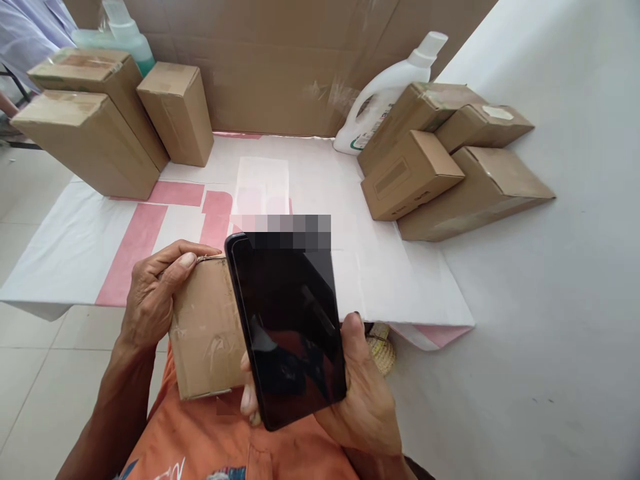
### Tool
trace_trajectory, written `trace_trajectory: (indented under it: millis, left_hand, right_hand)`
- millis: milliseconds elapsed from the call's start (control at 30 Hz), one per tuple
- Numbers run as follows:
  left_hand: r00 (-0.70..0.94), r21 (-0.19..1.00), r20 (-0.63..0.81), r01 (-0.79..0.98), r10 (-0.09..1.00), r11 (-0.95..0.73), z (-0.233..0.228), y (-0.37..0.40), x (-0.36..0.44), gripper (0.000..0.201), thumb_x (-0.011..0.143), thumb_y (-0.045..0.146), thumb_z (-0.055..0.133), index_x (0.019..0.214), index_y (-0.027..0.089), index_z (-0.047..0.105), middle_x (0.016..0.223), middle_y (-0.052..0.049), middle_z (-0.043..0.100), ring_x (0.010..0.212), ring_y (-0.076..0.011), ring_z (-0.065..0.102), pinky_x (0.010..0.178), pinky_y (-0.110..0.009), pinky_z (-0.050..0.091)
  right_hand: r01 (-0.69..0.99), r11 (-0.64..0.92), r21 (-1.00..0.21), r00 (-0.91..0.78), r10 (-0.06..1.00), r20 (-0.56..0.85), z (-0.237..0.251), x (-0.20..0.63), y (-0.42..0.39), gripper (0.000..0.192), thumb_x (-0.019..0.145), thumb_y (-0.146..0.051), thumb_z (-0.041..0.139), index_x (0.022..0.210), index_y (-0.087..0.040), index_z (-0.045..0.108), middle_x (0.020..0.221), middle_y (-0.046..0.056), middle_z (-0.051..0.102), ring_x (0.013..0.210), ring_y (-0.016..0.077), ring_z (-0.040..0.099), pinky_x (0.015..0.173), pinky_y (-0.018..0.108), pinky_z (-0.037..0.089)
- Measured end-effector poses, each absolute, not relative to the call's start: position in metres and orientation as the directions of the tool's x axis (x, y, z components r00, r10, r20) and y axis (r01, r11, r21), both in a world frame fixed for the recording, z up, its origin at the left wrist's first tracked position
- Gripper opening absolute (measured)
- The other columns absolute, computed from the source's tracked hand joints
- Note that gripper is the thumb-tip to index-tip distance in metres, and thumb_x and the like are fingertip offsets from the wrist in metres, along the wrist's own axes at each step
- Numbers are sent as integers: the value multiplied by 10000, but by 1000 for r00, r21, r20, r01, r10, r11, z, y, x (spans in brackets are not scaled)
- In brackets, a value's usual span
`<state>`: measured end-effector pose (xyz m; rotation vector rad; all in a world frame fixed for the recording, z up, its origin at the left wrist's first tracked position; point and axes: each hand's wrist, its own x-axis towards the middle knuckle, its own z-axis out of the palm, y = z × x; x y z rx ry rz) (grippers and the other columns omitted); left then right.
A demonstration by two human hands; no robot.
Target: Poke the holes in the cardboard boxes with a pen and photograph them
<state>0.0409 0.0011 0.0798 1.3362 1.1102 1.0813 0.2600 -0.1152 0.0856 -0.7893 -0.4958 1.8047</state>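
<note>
My left hand (pixel 153 293) grips the upper left edge of a brown cardboard box (pixel 207 333), thumb on its top corner. The box is tilted over my lap, just off the near edge of the table. In front of its right side, my right hand (pixel 367 393) holds a smartphone (pixel 295 333), thumb along the right edge and fingertips showing at the left. The phone's screen is dark with faint reflections. Part of the box is hidden behind the phone.
A white cloth with pink markings covers the table (pixel 400 287). Several cardboard boxes (pixel 95 147) stand at the left, and several more (pixel 475 193) at the right. A white jug (pixel 385 100) and a bottle of green liquid (pixel 127 40) stand behind them. A cardboard panel (pixel 280 73) closes off the back.
</note>
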Motion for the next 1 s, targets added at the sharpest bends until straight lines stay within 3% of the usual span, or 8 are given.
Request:
trace_trajectory:
  millis: [133,300,433,500,633,867,1000]
  left_hand:
    - [152,998,22,57,988,-31,81,1,40,286,999,465,704,1023,225,858,932,-35,804,749,-172,634,631,-253,432]
    - [143,997,17,75,990,-28,85,1,43,304,984,493,709,1003,229,859,943,-41,814,770,-194,661,619,-262,432]
    - [144,997,31,69,989,-42,88,0,45,328,983,518,718,988,221,858,932,-51,824,778,-204,693,651,-268,476]
    - [135,998,19,58,991,-27,89,1,45,323,978,519,731,982,223,858,905,-50,821,748,-204,696,638,-273,488]
    - [139,998,28,54,990,-35,86,1,43,342,977,540,721,992,228,859,948,-54,831,766,-201,703,634,-267,489]
    - [141,998,32,48,990,-39,82,2,39,346,980,512,700,1047,211,858,976,-48,825,791,-206,696,636,-262,475]
    - [127,998,10,65,992,-19,79,2,37,361,996,498,679,1079,195,855,992,-59,816,775,-213,674,642,-282,478]
  right_hand:
    - [-760,-351,-546,-210,929,-306,86,261,-115,656,997,-773,580,1329,-239,767,1271,135,815,1229,366,761,1033,551,627]
    - [-739,-388,-550,-250,917,-311,88,266,-116,685,923,-807,653,1253,-222,783,1094,146,849,1090,376,807,914,529,659]
    - [-780,-379,-499,-282,923,-260,89,258,-110,474,866,-677,802,1096,-263,829,987,87,860,1063,356,819,952,519,664]
    - [-770,-410,-489,-329,912,-246,90,252,-107,444,885,-672,791,1083,-278,841,990,76,861,1112,354,809,991,527,655]
    - [-716,-415,-562,-325,910,-258,93,247,-101,619,914,-796,683,1158,-251,846,1033,105,860,1157,347,795,990,498,651]
    - [-638,-520,-568,-476,846,-240,102,253,-97,845,911,-925,517,1160,-180,831,905,148,852,751,320,800,719,467,654]
    - [-635,-553,-540,-504,826,-254,102,254,-97,915,862,-970,525,1187,-166,817,930,153,847,722,299,783,690,440,637]
